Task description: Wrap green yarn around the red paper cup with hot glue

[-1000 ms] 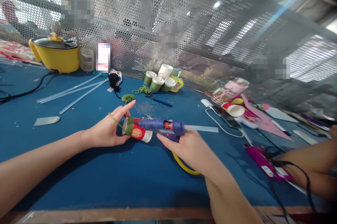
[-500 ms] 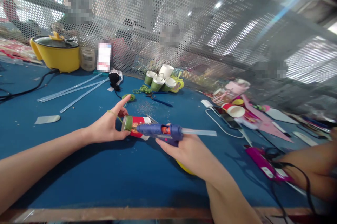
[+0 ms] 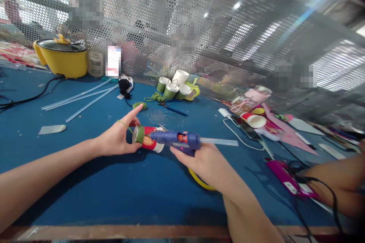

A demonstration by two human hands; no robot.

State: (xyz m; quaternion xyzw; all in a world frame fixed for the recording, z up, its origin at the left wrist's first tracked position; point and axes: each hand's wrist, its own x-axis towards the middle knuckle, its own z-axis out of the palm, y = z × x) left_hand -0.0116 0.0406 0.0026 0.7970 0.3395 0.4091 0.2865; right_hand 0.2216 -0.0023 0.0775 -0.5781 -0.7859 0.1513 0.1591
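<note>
My left hand (image 3: pixel 121 136) grips the end of a red and white paper cup (image 3: pixel 152 144) lying on its side, thumb below and index finger stretched out above. Green yarn (image 3: pixel 138 135) is wound round the held end of the cup, and a strand runs back over the hand. In my right hand (image 3: pixel 201 159) is a blue hot glue gun (image 3: pixel 175 139), its tip pointing left at the wrapped part; whether it touches is unclear. A clear glue stick (image 3: pixel 219 142) sticks out of its back. Partly hidden under the right hand lies a yellow ring-shaped thing (image 3: pixel 202 183).
Several green-wrapped cups (image 3: pixel 171 90) stand at the back by the perforated metal screen (image 3: pixel 159 26). Pliers (image 3: pixel 173 110), loose glue sticks (image 3: pixel 91 98) and a yellow pot (image 3: pixel 64 60) are on the blue table. At right lie a magenta power strip (image 3: pixel 288 180), cables and another person's arm (image 3: pixel 336 182).
The glue gun and my right hand have shifted slightly right, showing more of the cup's printed front. My left hand keeps its hold, and the cup is turned a little.
</note>
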